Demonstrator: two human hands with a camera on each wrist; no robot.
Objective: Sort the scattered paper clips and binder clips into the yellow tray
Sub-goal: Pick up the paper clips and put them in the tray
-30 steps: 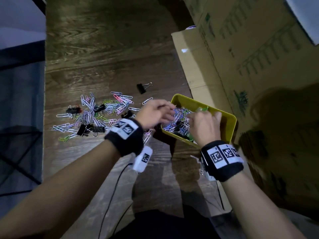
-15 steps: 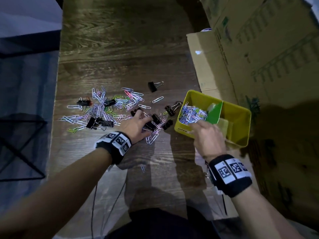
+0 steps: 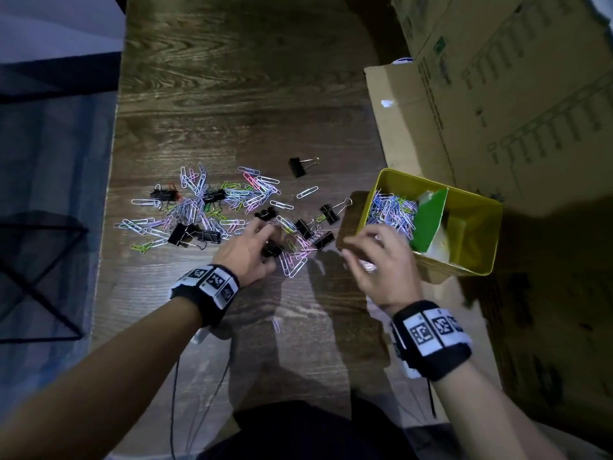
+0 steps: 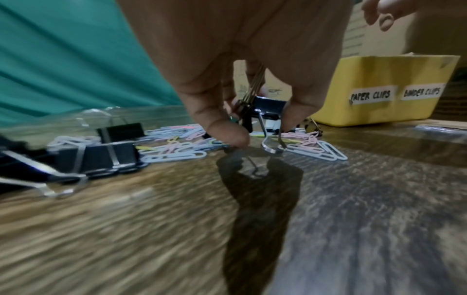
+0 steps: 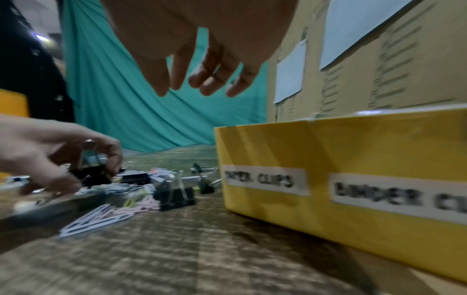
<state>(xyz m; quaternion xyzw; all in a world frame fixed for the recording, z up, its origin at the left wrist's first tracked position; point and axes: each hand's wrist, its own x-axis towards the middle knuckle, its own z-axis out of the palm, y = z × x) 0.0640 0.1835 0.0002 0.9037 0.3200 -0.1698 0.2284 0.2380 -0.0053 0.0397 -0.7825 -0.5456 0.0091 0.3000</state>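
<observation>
Pastel paper clips [image 3: 205,210] and black binder clips [image 3: 185,235] lie scattered on the wooden table. My left hand [image 3: 268,242] is down in the pile; in the left wrist view its thumb and fingers [image 4: 222,127] pinch a black binder clip [image 4: 269,109] just above the wood. The yellow tray [image 3: 477,227] stands to the right, split by a green divider [image 3: 429,220], with paper clips [image 3: 391,210] heaped in its left compartment. Its front wall [image 5: 316,151] carries labels reading paper clips and binder clips. My right hand [image 3: 356,249] hovers at the tray's near-left corner, fingers [image 5: 215,79] loose and empty.
Large cardboard boxes [image 3: 497,94] rise right behind and beside the tray. The table's left edge [image 3: 111,194] drops off beside the pile. One binder clip [image 3: 298,166] sits apart at the back, and a lone paper clip [image 3: 276,325] lies near me. Cables [image 3: 199,376] trail from my left wrist.
My left hand went from over the tray back to the pile and took hold of a binder clip. My right hand came out of the tray toward its near-left corner.
</observation>
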